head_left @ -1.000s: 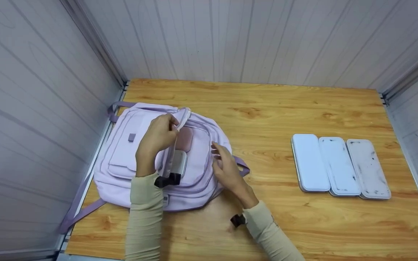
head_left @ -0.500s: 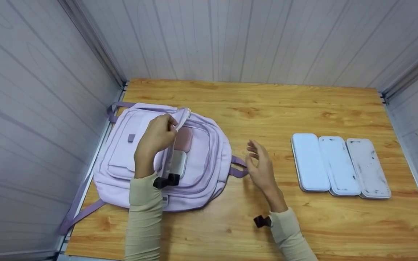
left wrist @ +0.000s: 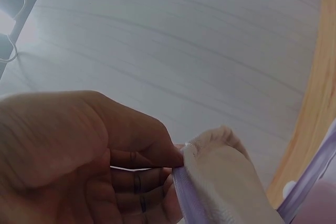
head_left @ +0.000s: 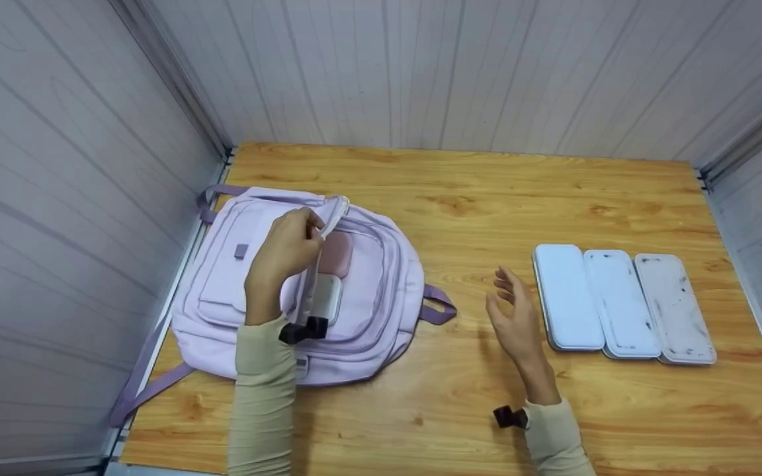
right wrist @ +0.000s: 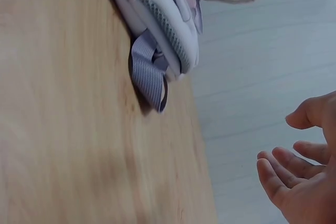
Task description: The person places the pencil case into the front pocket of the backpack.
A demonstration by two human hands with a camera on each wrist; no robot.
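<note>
- Your left hand (head_left: 285, 248), left of centre in the head view, pinches the edge of a pale-lined fabric pocket flap (left wrist: 226, 182) between thumb and fingers, seemingly so the pocket's mouth gapes.
- That flap belongs to the lilac fabric backpack (head_left: 222, 284), lying flat at the frame's left; lying so, it probably needs the lifted edge to show its inside.
- In the opening, a dusty-pink rounded case (head_left: 336, 254) sits just above a pale grey rounded case (head_left: 328, 297).
- Three oblong rounded cases, one light blue (head_left: 567, 297), two paler and scuffed, lie side by side at centre right, perhaps for easy picking.
- Your left wrist bends over the backpack, forearm rising from the lower edge.
- Your right hand (head_left: 516, 317) hovers right of centre, thumb apart, fingers loosely curved, holding nothing, near the light blue case.
</note>
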